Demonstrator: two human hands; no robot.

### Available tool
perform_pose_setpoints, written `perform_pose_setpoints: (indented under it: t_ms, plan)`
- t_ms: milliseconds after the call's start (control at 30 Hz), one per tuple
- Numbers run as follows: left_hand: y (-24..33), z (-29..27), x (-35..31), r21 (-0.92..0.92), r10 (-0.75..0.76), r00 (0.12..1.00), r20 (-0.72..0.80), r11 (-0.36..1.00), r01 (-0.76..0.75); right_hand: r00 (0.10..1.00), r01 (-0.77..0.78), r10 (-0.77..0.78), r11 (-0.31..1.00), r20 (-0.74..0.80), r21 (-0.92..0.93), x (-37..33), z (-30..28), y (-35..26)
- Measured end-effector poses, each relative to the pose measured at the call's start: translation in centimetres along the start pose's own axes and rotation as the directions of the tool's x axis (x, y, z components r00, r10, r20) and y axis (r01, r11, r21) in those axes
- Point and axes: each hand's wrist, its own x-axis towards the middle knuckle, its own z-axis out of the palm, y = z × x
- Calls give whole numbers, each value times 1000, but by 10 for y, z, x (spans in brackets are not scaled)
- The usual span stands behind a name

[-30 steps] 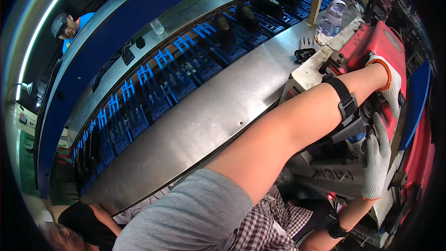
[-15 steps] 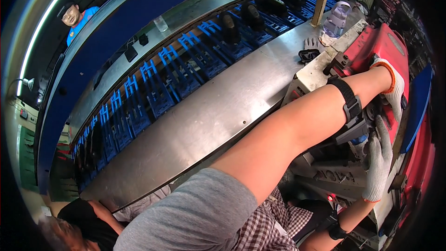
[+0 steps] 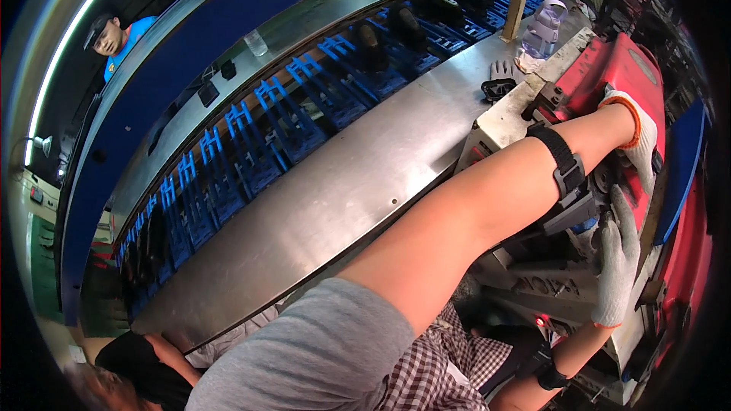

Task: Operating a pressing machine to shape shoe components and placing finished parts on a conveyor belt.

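My left hand (image 3: pixel 642 133), in a white knit glove with an orange cuff, lies against the red machine cover (image 3: pixel 620 68). Its fingers point downward, stretched out and partly hidden. Lower down, my right hand (image 3: pixel 618 262), gloved the same way, reaches up the machine's side. Those fingers are straight and apart, beside dark metal parts; no held thing shows between them. A black strap with a buckle (image 3: pixel 569 176) is around my left forearm, and another black band (image 3: pixel 550 375) circles the right one. Just under the left forearm is a blue part (image 3: pixel 585 224).
A metal tabletop (image 3: pixel 304 213) runs along a row of blue racks (image 3: pixel 270 99) bearing dark shoe shapes. Near the machine stand a clear purple-tinted bottle (image 3: pixel 542 34) and a loose glove (image 3: pixel 502 72). One person (image 3: pixel 118 38) is across the line; another (image 3: pixel 133 369) is at lower left.
The whole view has shifted slightly. Both my hands keep about the same place on the machine. The person across the line has turned and lowered their head.
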Motion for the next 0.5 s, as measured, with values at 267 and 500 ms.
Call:
perform_pose_setpoints:
  t_ms: [267, 500]
  plan:
    - [-1, 0, -2, 28, 9, 999, -40, 1000, -8, 999, 33, -33, 999, -12, 16, 1, 3, 0]
    - [-1, 0, -1, 18, -7, 999, -37, 1000, 8, 1000, 15, -15, 1000, -17, 12, 0, 2, -1]
